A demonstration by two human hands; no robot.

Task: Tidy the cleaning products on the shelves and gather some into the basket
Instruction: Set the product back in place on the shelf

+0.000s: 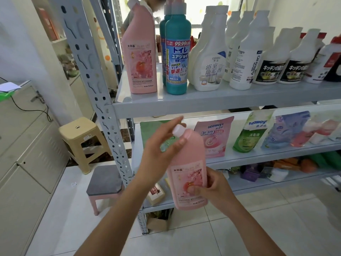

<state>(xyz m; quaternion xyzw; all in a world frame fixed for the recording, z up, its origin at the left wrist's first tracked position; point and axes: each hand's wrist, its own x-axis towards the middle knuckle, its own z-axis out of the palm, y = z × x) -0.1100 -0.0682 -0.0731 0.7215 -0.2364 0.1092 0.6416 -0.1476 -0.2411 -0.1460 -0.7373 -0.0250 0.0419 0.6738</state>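
I hold a pink bottle (186,163) with a white cap, tilted, in front of the middle shelf. My right hand (215,189) grips its lower body, thumb on the label. My left hand (162,145) is at the bottle's neck, fingers straight behind the cap and thumb touching the shoulder. An identical pink bottle (140,58) stands at the left end of the top shelf (221,100), next to two teal bottles (177,52) and a row of white bottles (210,58). No basket is in view.
Refill pouches (214,137) stand on the middle shelf, and small boxes lie on the lower one. The shelf's grey upright (99,97) is to my left. A beige stool (79,133) and a grey-topped stool (105,180) stand beside it. Behind the shelves is a person (145,8).
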